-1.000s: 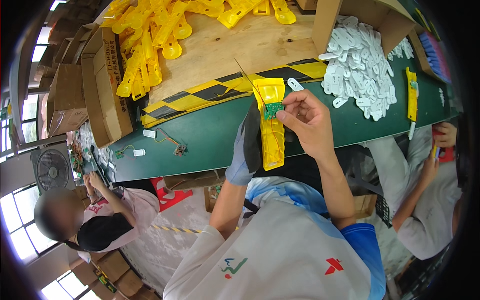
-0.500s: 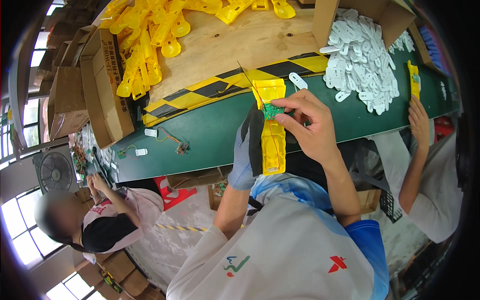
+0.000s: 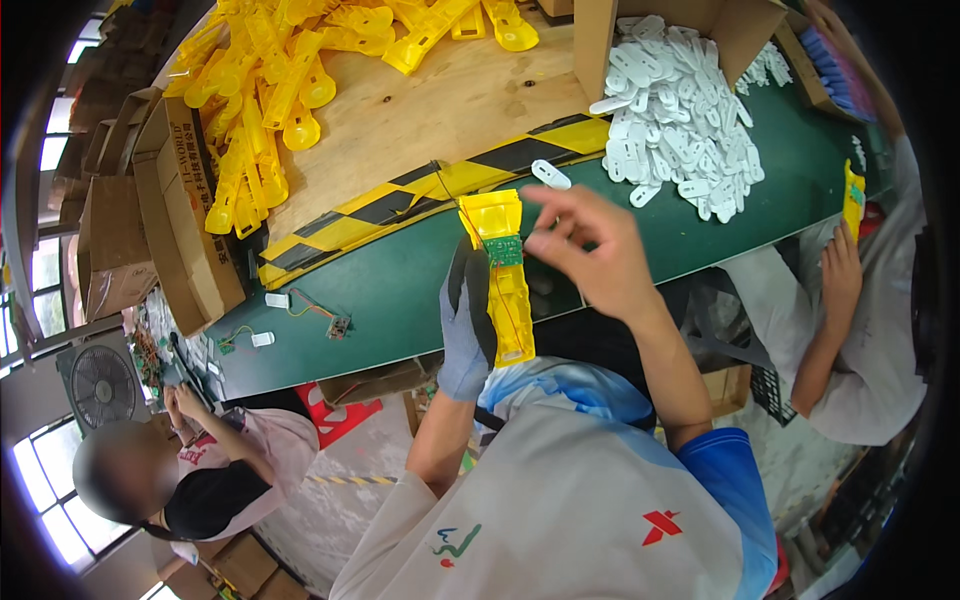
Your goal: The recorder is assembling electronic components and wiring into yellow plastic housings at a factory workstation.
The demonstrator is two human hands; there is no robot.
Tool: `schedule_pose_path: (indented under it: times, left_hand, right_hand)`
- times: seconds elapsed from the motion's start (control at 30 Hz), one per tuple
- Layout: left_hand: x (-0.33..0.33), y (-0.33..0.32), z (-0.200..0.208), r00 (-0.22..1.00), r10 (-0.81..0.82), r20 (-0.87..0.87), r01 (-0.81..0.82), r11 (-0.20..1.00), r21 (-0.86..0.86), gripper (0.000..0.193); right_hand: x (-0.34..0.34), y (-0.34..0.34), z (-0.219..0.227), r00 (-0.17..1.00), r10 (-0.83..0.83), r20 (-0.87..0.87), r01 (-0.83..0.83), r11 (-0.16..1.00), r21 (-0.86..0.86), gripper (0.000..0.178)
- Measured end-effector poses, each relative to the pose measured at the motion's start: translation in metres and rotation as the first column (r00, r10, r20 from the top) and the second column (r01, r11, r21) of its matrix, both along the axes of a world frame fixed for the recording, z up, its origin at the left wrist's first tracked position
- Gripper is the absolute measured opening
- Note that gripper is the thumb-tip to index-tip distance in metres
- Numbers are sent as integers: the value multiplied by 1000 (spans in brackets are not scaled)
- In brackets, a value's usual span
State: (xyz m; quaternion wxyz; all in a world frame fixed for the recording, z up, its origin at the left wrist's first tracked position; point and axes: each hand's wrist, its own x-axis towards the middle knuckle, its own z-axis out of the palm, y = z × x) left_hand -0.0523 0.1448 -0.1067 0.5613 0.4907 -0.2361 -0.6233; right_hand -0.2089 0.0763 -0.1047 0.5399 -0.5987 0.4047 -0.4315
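Observation:
My left hand point(image 3: 462, 330), in a grey glove with dark fingers, grips a long yellow plastic housing point(image 3: 513, 310) by its left side. A small green circuit board point(image 3: 503, 251) sits across the middle of the housing's open side. Thin wires run along the housing, and one dark lead sticks up past its top end. To the right of the board hovers my bare right hand point(image 3: 598, 250), somewhat blurred. Its index finger and thumb are apart, with nothing visible between them. A white oval plastic piece point(image 3: 550, 174) lies on the green table just beyond the housing.
Yellow housings point(image 3: 260, 90) are heaped on a wooden board point(image 3: 420, 115) edged with striped tape. White plastic pieces point(image 3: 680, 120) spill from a carton at right. Wired parts point(image 3: 338, 326) lie left, near an open carton point(image 3: 180, 210). Co-workers sit either side; the right one holds a yellow housing point(image 3: 852, 200).
My right hand has come off the circuit board and moved right, its fingers spreading. The view has shifted. At far right, a co-worker's arm now reaches toward the box of blue items.

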Motion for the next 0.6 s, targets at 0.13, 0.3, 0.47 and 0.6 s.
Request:
schedule_pose_path:
  times: [0.13, 0.3, 0.47, 0.6]
  left_hand:
    - [2, -8, -17, 987, -11, -163, 14, 1000, 19, 47]
    - [-4, -18, -14, 996, 20, -89, -17, 999, 32, 38]
    - [-8, -28, -16, 998, 33, -56, -28, 997, 75, 27]
    - [-8, -30, -21, 999, 46, -26, -43, 995, 92, 25]
  right_hand:
    - [-17, -29, 6, 882, -293, -369, 240, 953, -185, 27]
    - [-11, -33, -18, 649, -353, -674, 87, 914, -395, 22]
    - [-5, -30, -19, 775, -313, -548, 170, 940, -297, 17]
    - [6, -13, -11, 901, -290, -323, 274, 957, -95, 13]
